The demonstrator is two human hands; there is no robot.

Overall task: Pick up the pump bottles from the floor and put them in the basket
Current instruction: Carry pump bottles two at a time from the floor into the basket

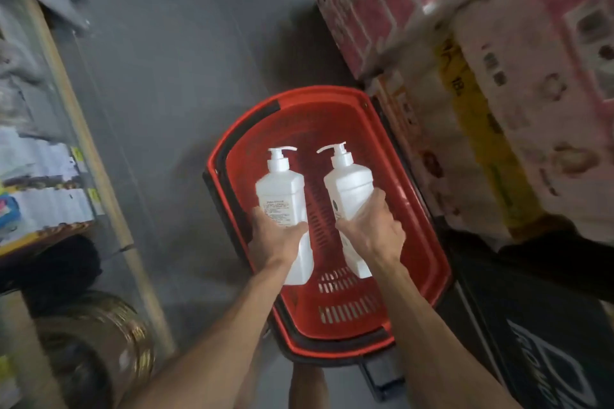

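- Left grip [277,239]: my fingers and thumb are wrapped round the lower body of the left pump bottle [281,196] and hold it.
- Left pump bottle: white, pump head pointing away from me. It is held over the left half of the red basket [232,129], off the floor [159,83].
- Right pump bottle [349,186]: white, pump head also pointing away and slightly tilted. It is beside the first but apart from it, over the basket's right half.
- Right grip [373,232]: curled round that bottle's middle, with the thumb on the inner side.
- Basket: stands on the floor just beside the stacked packs [498,109] at right. I see nothing else inside it.
- Step in hand, in my judgement: pick-up is complete and placing is under way. I cannot confirm whether either bottle touches the basket bottom.
- Next move calls for lowering both bottles onto the slotted bottom. They should be kept apart so the pump heads do not catch, and then both grips loosened.
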